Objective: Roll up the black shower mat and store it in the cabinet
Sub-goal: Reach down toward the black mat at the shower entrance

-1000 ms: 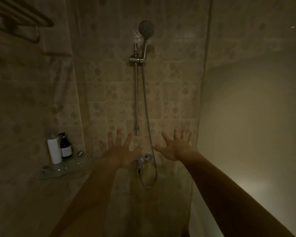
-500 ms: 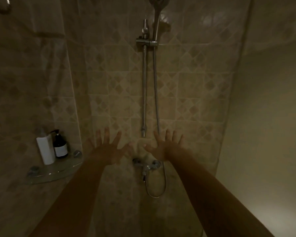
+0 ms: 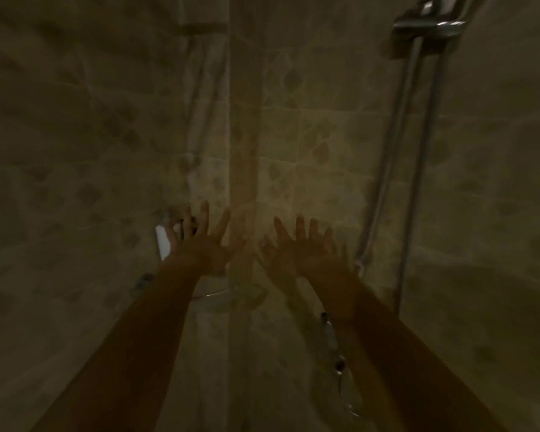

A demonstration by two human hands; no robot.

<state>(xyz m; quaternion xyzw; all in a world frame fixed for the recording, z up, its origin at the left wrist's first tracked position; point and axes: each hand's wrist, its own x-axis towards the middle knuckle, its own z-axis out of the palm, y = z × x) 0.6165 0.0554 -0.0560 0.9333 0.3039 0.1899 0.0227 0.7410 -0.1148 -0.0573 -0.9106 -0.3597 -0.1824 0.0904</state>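
Observation:
Both my arms reach forward into a dim tiled shower corner. My left hand [image 3: 200,244] is spread open with fingers apart and holds nothing; it covers part of the bottles on the corner shelf. My right hand [image 3: 306,247] is also open and empty, level with the left one and a hand's width to its right. No black shower mat and no cabinet are in view. The picture is dark and blurred.
A white bottle [image 3: 162,244] stands behind my left fingers above a glass corner shelf [image 3: 219,293]. A chrome shower rail and hose [image 3: 418,157] run down the right wall. The tap [image 3: 331,335] shows by my right forearm.
The view has swung left and moved closer to the corner. The shower rail has shifted to the right side, and my left hand now overlaps the bottles. Both hands stay open.

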